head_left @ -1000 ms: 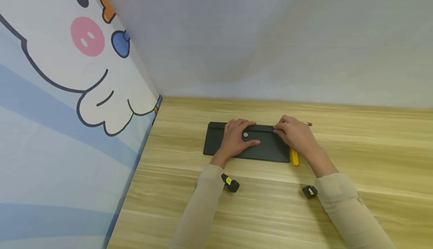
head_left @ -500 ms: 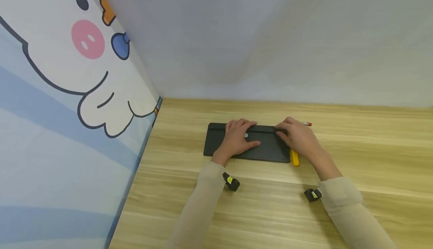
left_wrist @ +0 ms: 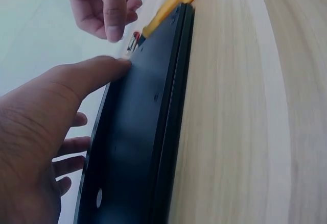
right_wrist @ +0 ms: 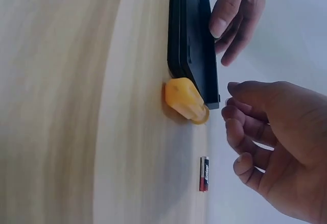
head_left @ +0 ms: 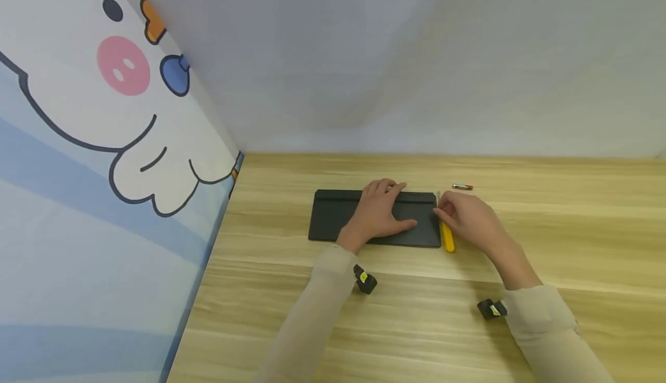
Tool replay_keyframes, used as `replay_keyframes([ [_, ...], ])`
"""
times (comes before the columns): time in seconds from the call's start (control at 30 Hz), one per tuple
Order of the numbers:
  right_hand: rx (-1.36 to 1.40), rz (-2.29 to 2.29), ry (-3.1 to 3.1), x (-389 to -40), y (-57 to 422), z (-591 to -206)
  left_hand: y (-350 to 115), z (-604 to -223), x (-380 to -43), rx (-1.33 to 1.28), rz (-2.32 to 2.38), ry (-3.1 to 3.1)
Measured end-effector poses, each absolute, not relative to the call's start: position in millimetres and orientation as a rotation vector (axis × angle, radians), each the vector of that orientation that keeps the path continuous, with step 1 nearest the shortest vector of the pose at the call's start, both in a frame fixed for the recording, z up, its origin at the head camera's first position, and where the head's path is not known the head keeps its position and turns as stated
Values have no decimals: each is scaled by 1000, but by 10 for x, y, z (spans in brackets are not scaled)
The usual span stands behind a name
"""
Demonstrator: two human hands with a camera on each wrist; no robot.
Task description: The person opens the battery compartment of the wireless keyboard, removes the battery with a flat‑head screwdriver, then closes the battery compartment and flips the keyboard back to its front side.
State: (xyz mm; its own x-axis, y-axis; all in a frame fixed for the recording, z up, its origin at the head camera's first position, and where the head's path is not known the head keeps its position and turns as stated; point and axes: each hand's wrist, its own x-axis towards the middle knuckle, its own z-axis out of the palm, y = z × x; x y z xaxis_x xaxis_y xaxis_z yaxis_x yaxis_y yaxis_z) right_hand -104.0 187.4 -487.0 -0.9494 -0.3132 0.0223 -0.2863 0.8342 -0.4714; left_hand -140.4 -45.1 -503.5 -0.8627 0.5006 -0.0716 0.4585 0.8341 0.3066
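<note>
A flat black keyboard-like slab [head_left: 328,221] lies on the table, its ridged edge toward the wall. My left hand [head_left: 376,212] rests across it, thumb stretched out on its face and fingers over the far edge. Beside its right end lies a screwdriver [head_left: 447,238] with a yellow handle. My right hand [head_left: 465,215] hovers by that end, just above the screwdriver. In the right wrist view, the right hand [right_wrist: 286,137] has loosely bent fingers with nothing seen between them. A small battery [head_left: 462,186] lies behind it.
The pale wall [head_left: 416,70] rises behind the table [head_left: 572,227]. A cartoon-printed panel [head_left: 78,198] stands along the left side. Wrist cameras [head_left: 365,279] hang below both cuffs.
My right hand has drawn away from the slab's ridge, moving right to the screwdriver and uncovering the battery. The left hand has shifted slightly right along the slab.
</note>
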Motion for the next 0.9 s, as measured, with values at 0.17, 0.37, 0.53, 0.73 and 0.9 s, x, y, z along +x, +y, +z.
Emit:
replay_keyframes([
  [0.17, -430, -728, 2920, -967, 1934, -4855, -306, -5027, -1388, 802, 403, 2828],
  [0.37, -367, -718, 2870, -890, 1983, -4891, -158, -5023, -1346, 823, 298, 2823],
  [0.53, -364, -731, 2873, -843, 1983, -4938, -49, -5045, -1324, 865, 216, 2810],
  [0.73, -347, -751, 2896, -790, 1967, -4965, 21, -5109, -1324, 899, 139, 2811],
  [0.9, -320, -782, 2902, -763, 1970, -4976, 33, -5120, -1338, 932, 112, 2831],
])
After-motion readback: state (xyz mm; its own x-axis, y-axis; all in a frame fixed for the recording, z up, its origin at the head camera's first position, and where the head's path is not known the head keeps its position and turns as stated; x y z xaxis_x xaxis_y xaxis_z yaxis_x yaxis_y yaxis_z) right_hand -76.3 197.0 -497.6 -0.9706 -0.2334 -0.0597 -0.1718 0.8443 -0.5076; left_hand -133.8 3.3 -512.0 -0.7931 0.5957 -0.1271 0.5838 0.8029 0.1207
